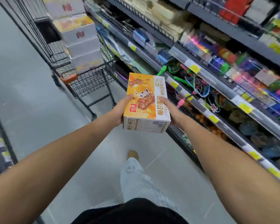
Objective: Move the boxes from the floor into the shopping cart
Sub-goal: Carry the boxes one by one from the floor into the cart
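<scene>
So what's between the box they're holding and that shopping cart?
Nothing stands between them: the head view shows only bare grey floor between the box and the shopping cart.

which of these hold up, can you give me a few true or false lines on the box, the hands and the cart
1. The left hand and right hand both hold the orange box. True.
2. The orange box rests on the floor. False: it is held in the air.
3. The shopping cart stands ahead of the person. True.
4. The held box is blue. False: it is orange and white.
</scene>
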The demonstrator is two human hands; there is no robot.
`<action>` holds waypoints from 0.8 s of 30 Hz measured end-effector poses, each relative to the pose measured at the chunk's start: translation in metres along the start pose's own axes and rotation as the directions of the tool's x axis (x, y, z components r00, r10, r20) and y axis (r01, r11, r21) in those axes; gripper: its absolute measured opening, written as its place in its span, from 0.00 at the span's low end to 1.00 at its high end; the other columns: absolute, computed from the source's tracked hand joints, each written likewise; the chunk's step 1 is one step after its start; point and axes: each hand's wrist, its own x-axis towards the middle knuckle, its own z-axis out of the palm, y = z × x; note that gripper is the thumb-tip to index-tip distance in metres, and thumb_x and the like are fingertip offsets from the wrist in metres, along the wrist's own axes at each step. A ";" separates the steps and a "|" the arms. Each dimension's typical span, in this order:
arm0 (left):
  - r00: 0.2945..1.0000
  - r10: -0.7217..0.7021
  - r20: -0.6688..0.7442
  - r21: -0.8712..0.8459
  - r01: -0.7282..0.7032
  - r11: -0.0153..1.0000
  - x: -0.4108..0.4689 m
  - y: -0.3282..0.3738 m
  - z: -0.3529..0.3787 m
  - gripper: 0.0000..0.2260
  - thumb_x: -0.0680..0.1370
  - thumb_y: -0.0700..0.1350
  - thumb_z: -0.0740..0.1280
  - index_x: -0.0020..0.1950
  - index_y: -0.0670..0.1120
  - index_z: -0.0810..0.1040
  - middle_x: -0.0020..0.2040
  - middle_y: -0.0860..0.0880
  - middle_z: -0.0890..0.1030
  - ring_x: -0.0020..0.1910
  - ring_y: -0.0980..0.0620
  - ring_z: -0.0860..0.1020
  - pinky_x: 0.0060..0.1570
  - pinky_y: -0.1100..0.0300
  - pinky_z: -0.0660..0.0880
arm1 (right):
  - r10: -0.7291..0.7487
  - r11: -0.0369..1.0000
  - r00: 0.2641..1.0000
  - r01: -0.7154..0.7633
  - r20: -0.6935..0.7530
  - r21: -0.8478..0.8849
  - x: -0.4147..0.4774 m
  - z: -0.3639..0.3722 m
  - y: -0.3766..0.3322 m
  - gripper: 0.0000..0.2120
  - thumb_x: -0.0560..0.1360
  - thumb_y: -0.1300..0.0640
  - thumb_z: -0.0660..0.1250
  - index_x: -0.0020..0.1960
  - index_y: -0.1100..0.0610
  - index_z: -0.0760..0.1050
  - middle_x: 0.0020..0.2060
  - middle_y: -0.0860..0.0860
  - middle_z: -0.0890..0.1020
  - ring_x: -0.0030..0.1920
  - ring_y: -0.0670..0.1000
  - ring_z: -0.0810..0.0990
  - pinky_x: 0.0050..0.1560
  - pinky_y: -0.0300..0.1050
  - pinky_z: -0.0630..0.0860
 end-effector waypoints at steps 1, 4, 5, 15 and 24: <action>0.999 0.010 -0.034 -0.011 -0.011 1.000 0.006 0.012 -0.007 0.12 0.79 0.55 0.60 0.47 0.48 0.77 0.33 0.49 0.85 0.31 0.52 0.83 0.37 0.59 0.78 | -0.010 1.000 1.000 0.010 0.018 -0.017 0.016 0.007 -0.014 0.22 0.63 0.32 0.69 0.45 0.48 0.82 0.44 0.51 0.87 0.46 0.53 0.84 0.68 0.58 0.70; 0.989 0.054 -0.137 -0.026 -0.058 0.998 0.024 0.047 -0.032 0.13 0.80 0.55 0.60 0.47 0.47 0.76 0.29 0.50 0.83 0.27 0.53 0.82 0.35 0.59 0.77 | -0.025 0.995 0.994 0.035 0.102 -0.092 0.066 0.027 -0.058 0.25 0.60 0.31 0.69 0.48 0.46 0.81 0.46 0.51 0.86 0.48 0.54 0.83 0.68 0.59 0.69; 0.985 0.057 -0.162 -0.045 -0.065 0.997 0.030 0.059 -0.040 0.13 0.79 0.56 0.60 0.47 0.47 0.76 0.31 0.49 0.84 0.29 0.52 0.82 0.39 0.57 0.77 | -0.028 0.992 0.992 0.043 0.122 -0.117 0.081 0.034 -0.073 0.23 0.61 0.32 0.69 0.48 0.46 0.80 0.45 0.51 0.87 0.47 0.54 0.83 0.68 0.59 0.69; 0.922 0.106 -0.372 -0.186 -0.186 0.965 0.079 0.154 -0.108 0.13 0.80 0.55 0.60 0.45 0.48 0.75 0.29 0.51 0.83 0.27 0.54 0.82 0.33 0.61 0.78 | -0.003 0.944 0.941 0.115 0.337 -0.311 0.185 0.101 -0.193 0.20 0.74 0.33 0.59 0.41 0.46 0.80 0.35 0.45 0.85 0.43 0.49 0.81 0.50 0.48 0.74; 0.841 0.191 -0.506 -0.189 -0.324 0.927 0.122 0.227 -0.169 0.20 0.80 0.58 0.52 0.38 0.50 0.75 0.33 0.50 0.82 0.33 0.51 0.81 0.40 0.59 0.76 | -0.033 0.986 0.944 0.085 0.328 -0.143 0.260 0.163 -0.255 0.19 0.78 0.36 0.55 0.44 0.47 0.77 0.38 0.47 0.85 0.41 0.49 0.81 0.45 0.46 0.74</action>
